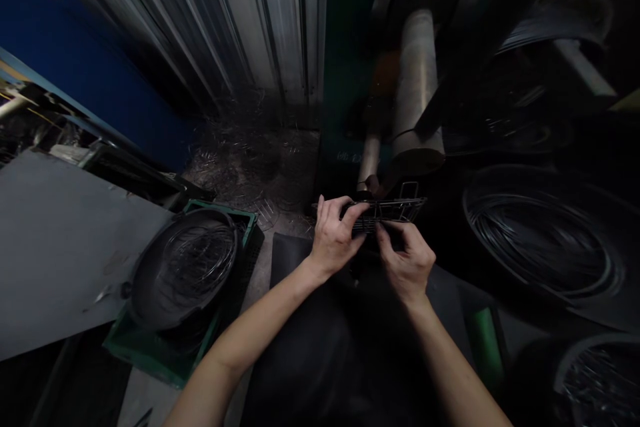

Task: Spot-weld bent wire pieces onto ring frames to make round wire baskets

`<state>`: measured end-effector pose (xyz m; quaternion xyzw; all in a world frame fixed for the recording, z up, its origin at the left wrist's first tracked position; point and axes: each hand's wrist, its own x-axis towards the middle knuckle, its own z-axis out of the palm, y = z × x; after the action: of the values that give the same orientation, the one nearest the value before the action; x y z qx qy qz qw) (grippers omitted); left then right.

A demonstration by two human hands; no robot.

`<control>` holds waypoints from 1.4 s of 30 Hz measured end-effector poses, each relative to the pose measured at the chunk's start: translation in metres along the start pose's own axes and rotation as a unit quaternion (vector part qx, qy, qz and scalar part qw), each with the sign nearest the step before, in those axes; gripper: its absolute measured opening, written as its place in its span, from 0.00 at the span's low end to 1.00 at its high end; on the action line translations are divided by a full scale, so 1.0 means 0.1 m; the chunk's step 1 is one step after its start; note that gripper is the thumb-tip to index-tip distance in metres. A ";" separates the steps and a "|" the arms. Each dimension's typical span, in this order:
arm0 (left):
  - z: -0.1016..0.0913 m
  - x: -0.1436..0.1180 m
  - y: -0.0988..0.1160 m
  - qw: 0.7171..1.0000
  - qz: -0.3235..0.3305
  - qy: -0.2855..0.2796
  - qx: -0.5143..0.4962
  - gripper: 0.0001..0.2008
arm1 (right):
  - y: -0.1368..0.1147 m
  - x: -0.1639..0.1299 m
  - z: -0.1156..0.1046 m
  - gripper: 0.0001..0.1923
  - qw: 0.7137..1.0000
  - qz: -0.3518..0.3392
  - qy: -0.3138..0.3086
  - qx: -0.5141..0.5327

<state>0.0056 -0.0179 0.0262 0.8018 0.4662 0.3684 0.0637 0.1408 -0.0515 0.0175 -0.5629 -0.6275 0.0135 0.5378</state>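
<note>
Both my hands hold a small flat wire frame [395, 209] in front of a dark machine. My left hand [336, 235] grips the frame's left end, thumb on top and fingers curled over it. My right hand [407, 260] pinches the frame's lower edge near its middle from below. The frame is a thin metal grid with a small loop standing up on its right part. It lies roughly level, just below a grey metal cylinder [417, 90] of the machine.
A dark round basin with wire coils [183, 267] sits in a green crate [150, 353] at the left. A larger tub of coiled wire [543, 233] is at the right, another tub [597, 377] at the lower right. Wire scraps [250, 160] litter the floor by a corrugated wall.
</note>
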 end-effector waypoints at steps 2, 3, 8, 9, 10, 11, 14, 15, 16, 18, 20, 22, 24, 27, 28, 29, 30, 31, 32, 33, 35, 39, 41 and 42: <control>0.01 0.01 0.00 1.000 0.002 0.001 -0.002 0.25 | 0.00 0.01 0.00 0.03 1.000 0.001 0.004 -0.003; 0.02 0.02 -0.01 1.000 0.002 0.002 -0.003 0.25 | 0.00 0.02 0.00 0.03 1.000 0.003 0.005 -0.006; 0.03 0.04 -0.02 1.000 0.007 0.006 -0.008 0.26 | 0.00 0.03 0.02 0.04 1.000 0.004 0.009 -0.018; 0.03 0.04 -0.03 1.000 0.008 0.005 -0.008 0.26 | 0.00 0.02 0.02 0.03 1.000 0.000 0.010 -0.017; 0.03 0.05 -0.03 1.000 0.010 0.005 -0.008 0.25 | 0.00 0.02 0.02 0.03 1.000 -0.003 0.012 -0.015; 0.03 0.05 -0.03 1.000 0.011 0.006 -0.008 0.25 | 0.01 0.02 0.03 0.03 1.000 -0.006 0.013 -0.013; 0.03 0.04 -0.03 1.000 0.012 0.010 -0.010 0.25 | 0.02 0.00 0.03 0.02 1.000 -0.014 0.016 -0.010; 0.02 0.04 -0.04 1.000 0.013 0.009 -0.011 0.25 | 0.02 0.00 0.04 0.01 1.000 -0.016 0.017 -0.011; 0.02 0.04 -0.04 1.000 0.014 0.009 -0.012 0.25 | 0.03 -0.01 0.04 0.01 1.000 -0.018 0.019 -0.013; 0.01 0.04 -0.04 1.000 0.018 0.006 -0.017 0.26 | 0.02 -0.01 0.04 0.02 0.999 -0.022 0.022 -0.016; 0.01 0.05 -0.05 1.000 0.019 0.004 -0.020 0.26 | 0.01 0.01 0.04 0.02 0.999 -0.027 0.026 -0.018; 0.00 0.06 -0.06 1.000 0.017 0.007 -0.019 0.25 | 0.00 0.03 0.05 0.02 0.999 -0.029 0.029 -0.020; 0.00 0.08 -0.06 1.000 0.015 0.010 -0.016 0.24 | -0.01 0.05 0.06 0.01 0.999 -0.031 0.031 -0.021; 0.00 0.10 -0.07 1.000 0.013 0.008 -0.011 0.24 | 0.00 0.07 0.08 0.02 0.999 -0.039 0.031 -0.019; 0.00 0.10 -0.07 1.000 0.013 0.007 -0.010 0.23 | 0.00 0.08 0.08 0.02 0.999 -0.039 0.030 -0.020; 0.01 0.10 -0.07 1.000 0.012 0.007 -0.009 0.24 | 0.00 0.08 0.08 0.02 0.999 -0.036 0.028 -0.021; 0.01 0.10 -0.08 1.000 0.011 0.006 -0.008 0.24 | 0.01 0.07 0.09 0.03 0.999 -0.032 0.026 -0.023; 0.01 0.10 -0.08 1.000 0.011 0.006 -0.008 0.24 | 0.01 0.07 0.09 0.04 0.999 -0.027 0.024 -0.024; 0.01 0.10 -0.08 1.000 0.012 0.006 -0.007 0.24 | 0.01 0.07 0.08 0.04 0.999 -0.024 0.023 -0.025; 0.02 0.10 -0.09 1.000 0.014 0.007 -0.006 0.24 | 0.01 0.06 0.08 0.04 0.999 -0.022 0.023 -0.024; 0.02 0.10 -0.09 1.000 0.020 0.011 -0.005 0.23 | 0.01 0.06 0.08 0.05 0.999 -0.022 0.024 -0.020; 0.01 0.12 -0.11 1.000 0.021 0.008 -0.005 0.23 | 0.01 0.05 0.08 0.08 0.999 -0.011 0.013 -0.037; 0.01 0.12 -0.11 1.000 0.017 0.004 -0.007 0.23 | 0.03 0.04 0.09 0.10 0.999 -0.006 0.000 -0.052; 0.01 0.13 -0.11 1.000 0.015 0.005 -0.009 0.22 | 0.04 0.03 0.09 0.11 0.998 -0.005 -0.006 -0.054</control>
<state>0.0023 -0.0016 0.0274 0.8061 0.4508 0.3781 0.0631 0.1380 -0.0426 0.0139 -0.5878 -0.6334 -0.0204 0.5028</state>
